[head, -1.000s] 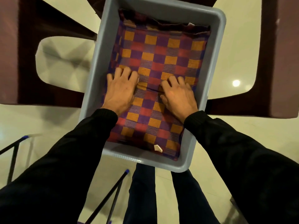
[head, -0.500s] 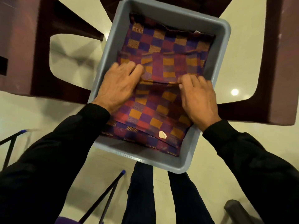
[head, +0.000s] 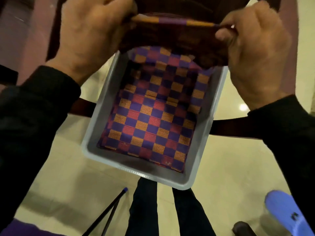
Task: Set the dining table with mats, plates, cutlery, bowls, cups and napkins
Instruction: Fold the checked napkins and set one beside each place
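lifted mat [head: 172, 34] blurred (underside shadowed)

I see the lifted mat [head: 172, 34] held above the far end of the tub [head: 201, 160], my left hand [head: 92, 31] on its left edge, my right hand [head: 255, 48] on its right. More mats [head: 150, 120] lie in the tub. My legs [head: 170, 212] stand just near of it.

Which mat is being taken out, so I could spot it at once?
Find the grey tub holding checked mats. Above its far end, the left hand and right hand grip the lifted mat. Unlike the mats in the tub, it hangs in the air.
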